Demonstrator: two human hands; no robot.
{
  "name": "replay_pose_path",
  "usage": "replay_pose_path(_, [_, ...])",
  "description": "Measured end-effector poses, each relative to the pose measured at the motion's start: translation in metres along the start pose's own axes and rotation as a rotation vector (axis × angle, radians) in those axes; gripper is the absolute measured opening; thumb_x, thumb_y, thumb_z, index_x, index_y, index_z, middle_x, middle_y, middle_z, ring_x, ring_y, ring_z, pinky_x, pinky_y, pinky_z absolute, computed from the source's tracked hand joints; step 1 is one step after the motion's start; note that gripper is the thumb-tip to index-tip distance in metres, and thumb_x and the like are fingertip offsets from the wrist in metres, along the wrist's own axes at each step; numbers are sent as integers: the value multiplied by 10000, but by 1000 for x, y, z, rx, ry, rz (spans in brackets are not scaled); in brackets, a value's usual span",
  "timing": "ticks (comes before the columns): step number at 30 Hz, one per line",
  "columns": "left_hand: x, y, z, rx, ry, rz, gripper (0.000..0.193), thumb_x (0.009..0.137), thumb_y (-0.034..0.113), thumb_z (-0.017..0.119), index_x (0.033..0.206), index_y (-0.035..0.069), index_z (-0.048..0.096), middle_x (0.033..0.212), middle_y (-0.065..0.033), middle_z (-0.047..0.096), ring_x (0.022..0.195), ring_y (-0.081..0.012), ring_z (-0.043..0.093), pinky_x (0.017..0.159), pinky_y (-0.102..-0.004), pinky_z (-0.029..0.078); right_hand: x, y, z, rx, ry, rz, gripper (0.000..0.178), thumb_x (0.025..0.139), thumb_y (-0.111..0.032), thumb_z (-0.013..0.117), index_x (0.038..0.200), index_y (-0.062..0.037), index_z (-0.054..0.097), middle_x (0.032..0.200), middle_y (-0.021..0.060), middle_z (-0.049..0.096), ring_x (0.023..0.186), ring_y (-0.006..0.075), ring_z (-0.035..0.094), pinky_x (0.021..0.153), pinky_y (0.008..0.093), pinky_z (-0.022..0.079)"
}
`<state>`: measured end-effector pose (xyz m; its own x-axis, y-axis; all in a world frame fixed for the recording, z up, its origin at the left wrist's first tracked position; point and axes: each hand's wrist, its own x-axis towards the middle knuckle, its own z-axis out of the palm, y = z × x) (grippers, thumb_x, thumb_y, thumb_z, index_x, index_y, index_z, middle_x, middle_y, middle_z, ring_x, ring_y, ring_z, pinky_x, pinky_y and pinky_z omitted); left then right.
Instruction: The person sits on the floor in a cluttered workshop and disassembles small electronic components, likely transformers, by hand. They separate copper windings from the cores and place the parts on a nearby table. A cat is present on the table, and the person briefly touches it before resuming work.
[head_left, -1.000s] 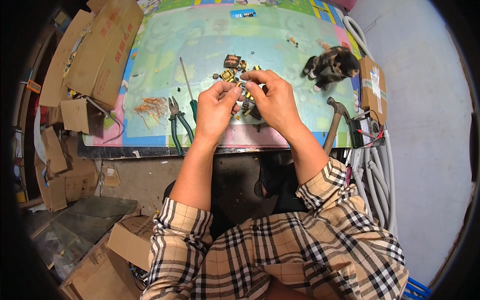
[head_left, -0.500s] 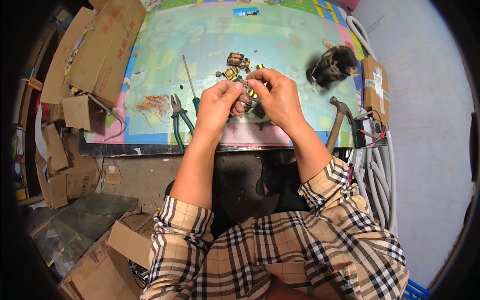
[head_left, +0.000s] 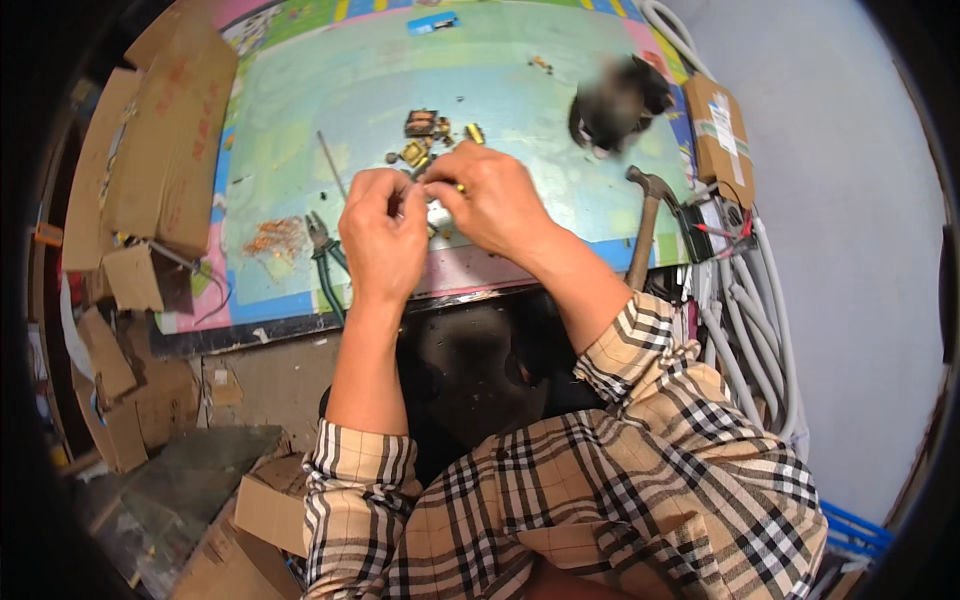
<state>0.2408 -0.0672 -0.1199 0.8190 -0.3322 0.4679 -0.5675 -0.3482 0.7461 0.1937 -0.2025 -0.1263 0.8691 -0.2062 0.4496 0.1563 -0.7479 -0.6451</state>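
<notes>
My left hand (head_left: pixel 385 235) and my right hand (head_left: pixel 490 195) meet over the near middle of the table, fingertips pinched together on a small part. Little of that part shows between the fingers, so I cannot make out its kind. Just beyond the hands lie a small transformer with a copper winding (head_left: pixel 421 123), a yellow-wrapped coil part (head_left: pixel 415 153) and other small dark and yellow pieces. Left of my left hand are green-handled pliers (head_left: pixel 325 262) and a screwdriver shaft (head_left: pixel 330 158), its handle hidden. Beside the pliers sits a tangle of copper wire (head_left: pixel 277 240).
A hammer (head_left: pixel 646 222) rests at the table's right edge. Beyond it a dark-furred cat (head_left: pixel 612 108) sits on the table, near a taped cardboard box (head_left: pixel 718 135). A large carton (head_left: pixel 165 150) stands at the left. Grey pipes (head_left: pixel 765 310) lean by the wall.
The whole view has turned and the table has shifted left in it. My hands stay pinched together, now covering more of the small pieces. The cat's head is blurred by motion.
</notes>
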Motion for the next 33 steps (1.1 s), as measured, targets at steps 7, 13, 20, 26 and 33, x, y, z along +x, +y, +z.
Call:
replay_pose_path(7, [-4,0,4,18,-17,82,15,821,-1,585,824,-13,594,763,-145,610,648,-268,610,592,-338,478,-2,-4,1,12,9,23,105,778,-139,651,792,-35,656,833,139,623,755,346,623,659,435,501])
replay_pose_path(13, [-5,-2,12,27,36,26,67,844,16,582,790,-12,554,697,-144,590,598,-255,584,566,-348,458,-3,-2,8,-21,87,-50,61,756,-99,649,775,-45,626,801,118,582,678,338,617,581,420,502])
replay_pose_path(20, [2,-30,6,-238,70,-318,151,897,43,543,757,-3,510,658,-69,577,567,-118,512,542,-292,431,-7,-14,8,8,17,-272,141,729,-67,657,858,-100,610,789,72,521,610,297,596,546,406,484])
replay_pose_path(26, [12,-43,-15,-660,133,-529,107,894,56,536,794,16,536,769,-110,632,634,-174,604,613,-283,501,-5,-12,4,163,44,-241,116,749,-44,649,837,-69,579,817,90,531,712,315,589,624,409,476])
replay_pose_path(33, [12,-33,-19,-556,301,-459,103,895,31,521,800,-2,501,765,-101,603,611,-150,570,587,-278,475,7,-17,-7,306,117,27,48,760,-26,640,807,-17,634,770,88,565,671,217,558,603,317,442])
